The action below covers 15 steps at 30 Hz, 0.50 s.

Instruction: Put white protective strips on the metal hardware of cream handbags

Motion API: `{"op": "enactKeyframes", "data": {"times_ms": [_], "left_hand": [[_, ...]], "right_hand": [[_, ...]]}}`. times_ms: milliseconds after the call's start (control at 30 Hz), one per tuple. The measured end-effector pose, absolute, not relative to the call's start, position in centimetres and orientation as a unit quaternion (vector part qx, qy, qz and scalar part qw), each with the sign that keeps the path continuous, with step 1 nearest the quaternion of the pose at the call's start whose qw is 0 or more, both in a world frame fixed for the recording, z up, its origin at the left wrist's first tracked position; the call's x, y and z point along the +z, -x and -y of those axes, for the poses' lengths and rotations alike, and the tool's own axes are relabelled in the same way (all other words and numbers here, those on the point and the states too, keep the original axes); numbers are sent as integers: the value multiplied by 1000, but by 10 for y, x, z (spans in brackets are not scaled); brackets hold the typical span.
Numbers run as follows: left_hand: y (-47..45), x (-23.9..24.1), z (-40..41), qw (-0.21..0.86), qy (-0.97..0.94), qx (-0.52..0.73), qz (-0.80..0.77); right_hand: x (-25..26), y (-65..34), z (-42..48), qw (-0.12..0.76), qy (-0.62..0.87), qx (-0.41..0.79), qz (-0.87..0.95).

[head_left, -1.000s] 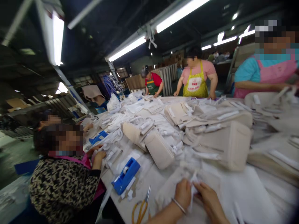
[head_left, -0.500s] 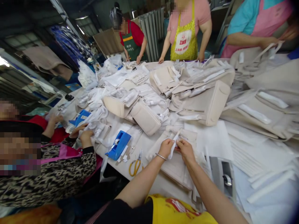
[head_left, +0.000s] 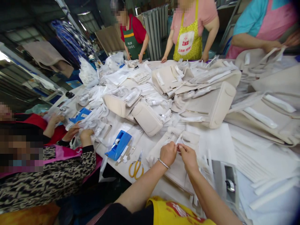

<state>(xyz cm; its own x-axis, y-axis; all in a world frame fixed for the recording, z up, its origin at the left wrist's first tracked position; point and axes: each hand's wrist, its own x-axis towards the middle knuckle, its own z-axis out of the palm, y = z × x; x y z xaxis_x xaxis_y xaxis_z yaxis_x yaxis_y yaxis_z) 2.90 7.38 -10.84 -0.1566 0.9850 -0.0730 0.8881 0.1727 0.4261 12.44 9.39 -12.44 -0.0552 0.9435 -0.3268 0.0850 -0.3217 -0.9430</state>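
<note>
Over a cream handbag lying flat at the table's near edge, my left hand and my right hand meet with their fingertips almost touching. Both pinch a narrow white wrapping strip, which pokes up past the fingers along the bag's handle. Most of the strip is hidden by the hands, and I cannot tell how far it goes round the handle. A twisted silver bracelet circles my left wrist. Yellow-handled scissors rest left of the bag, blades pointing away.
A blue tape dispenser stands to the left, a grey tape dispenser to the right. Cream bags and white packing paper cover the table beyond. A co-worker's hand works at the left; other people stand across the table.
My hands have drawn closer together on the strip, and my left hand has turned inward, covering more of it. The view has shifted slightly.
</note>
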Motion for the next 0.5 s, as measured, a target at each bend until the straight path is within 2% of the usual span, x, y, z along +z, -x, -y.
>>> {"op": "enactKeyframes", "data": {"times_ms": [133, 233, 300, 500], "left_hand": [[-29, -108, -62, 154, -633, 127, -748], [-29, -115, -52, 181, -627, 146, -744], [-27, -124, -50, 198, -602, 169, -755], [-21, -140, -57, 338, -457, 257, -781]], "right_hand": [[-124, -120, -101, 381, 532, 703, 279], [-138, -125, -105, 337, 529, 756, 188], [-158, -125, -111, 289, 508, 795, 163], [-182, -120, -117, 283, 465, 821, 170]]}}
